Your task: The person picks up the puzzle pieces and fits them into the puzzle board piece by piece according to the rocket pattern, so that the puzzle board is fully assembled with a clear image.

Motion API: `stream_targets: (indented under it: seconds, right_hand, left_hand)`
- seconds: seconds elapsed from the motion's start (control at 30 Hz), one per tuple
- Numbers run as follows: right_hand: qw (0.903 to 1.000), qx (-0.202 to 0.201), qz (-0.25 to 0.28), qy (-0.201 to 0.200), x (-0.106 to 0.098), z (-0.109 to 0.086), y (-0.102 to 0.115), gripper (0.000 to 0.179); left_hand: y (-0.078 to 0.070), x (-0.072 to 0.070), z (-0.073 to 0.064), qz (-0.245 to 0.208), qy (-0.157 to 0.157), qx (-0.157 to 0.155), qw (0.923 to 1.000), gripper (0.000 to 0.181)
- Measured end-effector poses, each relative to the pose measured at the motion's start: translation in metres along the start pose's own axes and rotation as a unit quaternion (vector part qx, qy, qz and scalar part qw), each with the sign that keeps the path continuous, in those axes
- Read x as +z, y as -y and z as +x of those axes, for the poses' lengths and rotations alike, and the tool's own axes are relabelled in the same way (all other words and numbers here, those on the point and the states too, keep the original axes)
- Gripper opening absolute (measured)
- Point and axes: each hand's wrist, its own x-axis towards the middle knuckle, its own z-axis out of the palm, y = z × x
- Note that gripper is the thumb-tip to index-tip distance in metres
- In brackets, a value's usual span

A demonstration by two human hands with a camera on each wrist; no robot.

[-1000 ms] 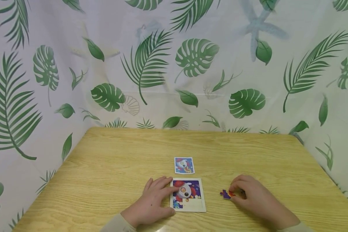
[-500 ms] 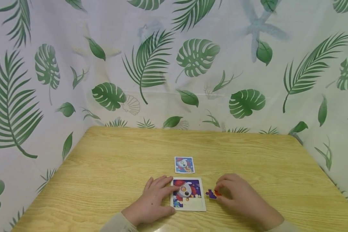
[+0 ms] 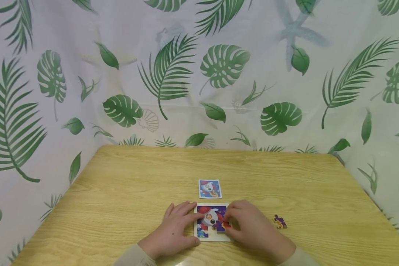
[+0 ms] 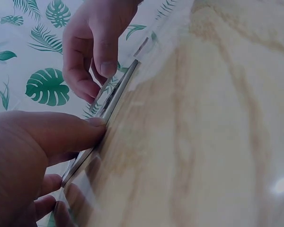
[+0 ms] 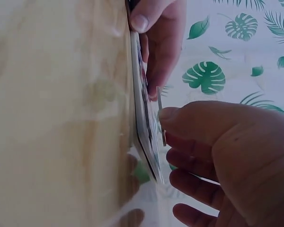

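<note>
A square jigsaw board (image 3: 212, 239) with a white border lies on the table, its picture a white-and-red rocket on purple. My left hand (image 3: 173, 232) rests at its left side, fingers spread, with the index finger over the picture and the thumb by the lower left corner. Between thumb and fingertips my right hand (image 3: 252, 227) pinches a purple-and-orange puzzle piece (image 3: 220, 226), which overlaps the pale unfilled area at the lower right. Seen edge-on in the right wrist view, this piece (image 5: 161, 116) stands slightly off the board's surface.
Another puzzle piece (image 3: 280, 222), purple and yellow, lies on the wooden table (image 3: 146, 173) to the right of my right hand. Just beyond the board is a small picture card (image 3: 210, 189) with the same rocket. A leaf-print cloth (image 3: 183, 122) hangs around the table's back and sides.
My right hand has carried the pinched piece leftward from the table to over the board, uncovering the other loose piece. My left hand has stayed in place.
</note>
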Motion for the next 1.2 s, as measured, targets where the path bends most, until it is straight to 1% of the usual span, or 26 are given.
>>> stream_targets:
  seconds: [0.1, 0.33, 0.53, 0.73, 0.87, 0.97, 1.07, 1.2]
  right_hand:
    - [1.0, -0.002, 0.004, 0.001, 0.002, 0.001, 0.005, 0.013]
    - [0.9996, -0.024, 0.011, -0.005, 0.007, 0.004, 0.013, 0.012]
    - [0.9995, -0.013, 0.019, 0.02, 0.008, 0.005, 0.016, 0.011]
    - [0.9996, -0.014, 0.011, 0.019, 0.01, 0.004, 0.015, 0.012]
    - [0.9995, -0.01, 0.025, 0.017, 0.01, 0.003, 0.013, 0.011]
    - [0.9993, -0.007, 0.034, 0.009, 0.01, 0.0, 0.01, 0.01]
    - [0.9992, -0.008, 0.04, 0.005, 0.009, -0.003, 0.006, 0.01]
    - [0.9984, -0.019, 0.051, 0.016, 0.007, -0.004, 0.003, 0.014]
  left_hand:
    - [0.0, 0.001, -0.001, -0.001, 0.0, 0.001, 1.0, 0.064]
    - [0.0, 0.0, 0.0, -0.002, 0.007, 0.002, 1.0, 0.064]
    - [0.0, 0.0, 0.0, 0.001, -0.001, 0.009, 1.0, 0.063]
    - [-0.002, -0.001, 0.0, -0.001, -0.002, 0.008, 1.0, 0.062]
    - [-0.003, -0.002, -0.001, -0.005, 0.0, 0.008, 1.0, 0.061]
    - [-0.003, -0.003, -0.002, -0.005, 0.005, 0.013, 0.9999, 0.057]
    - [-0.002, -0.004, -0.003, -0.003, 0.016, 0.024, 0.9996, 0.049]
    - [-0.001, -0.006, -0.004, 0.001, 0.038, 0.047, 0.9982, 0.042]
